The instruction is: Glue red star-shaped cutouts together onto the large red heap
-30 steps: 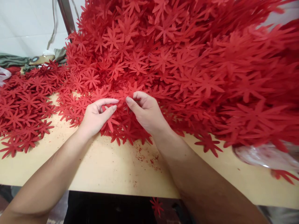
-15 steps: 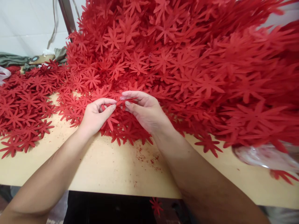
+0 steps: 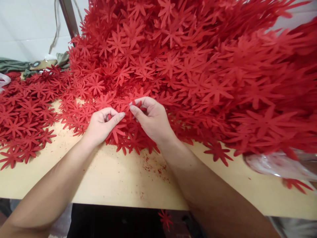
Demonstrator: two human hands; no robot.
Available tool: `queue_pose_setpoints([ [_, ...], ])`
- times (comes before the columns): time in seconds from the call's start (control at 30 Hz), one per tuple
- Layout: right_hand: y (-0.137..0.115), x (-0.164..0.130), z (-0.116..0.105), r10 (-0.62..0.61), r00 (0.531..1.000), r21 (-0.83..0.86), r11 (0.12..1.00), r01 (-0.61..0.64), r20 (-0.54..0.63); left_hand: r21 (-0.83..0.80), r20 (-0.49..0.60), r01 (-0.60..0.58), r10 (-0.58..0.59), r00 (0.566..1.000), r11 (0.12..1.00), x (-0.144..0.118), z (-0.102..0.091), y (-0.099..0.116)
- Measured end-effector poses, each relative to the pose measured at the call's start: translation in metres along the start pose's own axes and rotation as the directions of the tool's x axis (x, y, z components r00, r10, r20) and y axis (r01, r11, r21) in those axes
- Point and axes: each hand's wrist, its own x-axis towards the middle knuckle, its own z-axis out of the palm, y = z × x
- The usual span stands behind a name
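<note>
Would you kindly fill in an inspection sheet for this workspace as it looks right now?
Surface: pale wooden table, dusted with red crumbs.
Job's things: big heap of red flower-shaped foam cutouts; a flatter spread of them at left.
Clutter: clear plastic bag at right; green cloth at back left.
Hands: left hand and right hand pinch cutouts at the heap's front edge.
Cables: grey cord hanging at the back wall.
Surroundings: white wall, metal post; one cutout on the floor.
</note>
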Motion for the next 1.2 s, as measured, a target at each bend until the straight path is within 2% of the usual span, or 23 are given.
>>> queue_pose_setpoints([
  [0.23, -0.002, -0.009, 0.006, -0.142, 0.987, -0.162, 0.975, 0.153, 0.078, 0.03, -0.037, 0.022, -0.021, 0.999, 0.999, 0.0, -0.002, -0.001],
  [0.37, -0.003, -0.012, 0.005, -0.171, 0.976, -0.234, 0.952, 0.199, 0.134, 0.049, -0.018, 0.046, -0.045, 0.999, 0.998, 0.001, -0.002, -0.003],
  [0.5, -0.005, -0.015, 0.006, -0.254, 0.95, -0.341, 0.89, 0.303, 0.183, 0.017, -0.004, 0.032, -0.032, 0.999, 0.999, 0.002, -0.002, -0.005],
  [0.6, -0.006, -0.015, 0.006, -0.272, 0.942, -0.36, 0.874, 0.326, 0.195, -0.004, 0.007, 0.013, -0.013, 1.0, 1.0, 0.002, -0.001, -0.004],
  [0.7, -0.007, -0.014, 0.005, -0.207, 0.958, -0.254, 0.933, 0.255, 0.198, -0.041, 0.045, -0.026, 0.028, 0.999, 0.999, 0.002, -0.002, -0.001],
  [0.8, -0.007, -0.011, 0.004, -0.109, 0.961, -0.017, 0.993, 0.117, 0.253, -0.053, 0.047, -0.077, 0.079, 0.996, 0.996, 0.002, -0.003, 0.003],
  [0.93, -0.006, -0.006, 0.003, -0.008, 0.954, 0.158, 0.987, -0.042, 0.301, 0.022, 0.045, -0.088, 0.087, 0.995, 0.996, 0.0, -0.002, 0.005],
  [1.07, -0.006, -0.002, 0.001, 0.063, 0.973, 0.253, 0.96, -0.12, 0.222, 0.099, 0.079, -0.099, 0.091, 0.993, 0.99, -0.003, 0.0, 0.006],
  [1.2, -0.008, -0.002, -0.002, 0.166, 0.979, 0.38, 0.903, -0.198, 0.117, 0.119, 0.054, -0.188, 0.183, 0.982, 0.975, -0.002, 0.001, 0.006],
])
